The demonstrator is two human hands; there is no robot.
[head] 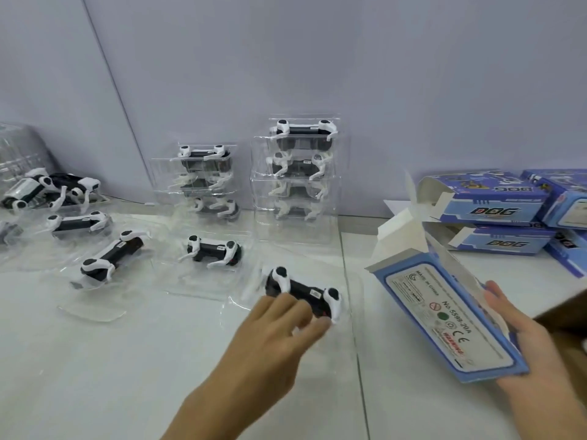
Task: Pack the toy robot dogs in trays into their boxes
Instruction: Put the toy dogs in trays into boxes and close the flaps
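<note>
A black-and-white toy robot dog [305, 290] lies in a clear plastic tray [251, 295] on the white table, near the middle. My left hand [276, 331] reaches onto it, fingers curled over the dog's near side. My right hand [521, 331] holds a blue-and-white box [444, 315] tilted in the air at the right, its top flaps open toward the dog. Whether the left hand's grip is closed is blurred.
Two stacks of trayed dogs [298, 173] [205, 182] stand against the wall. Several more dogs in trays [212, 252] [111, 258] lie at the left. Blue boxes [495, 204] are piled at the back right. A seam [352, 312] runs between two tabletops.
</note>
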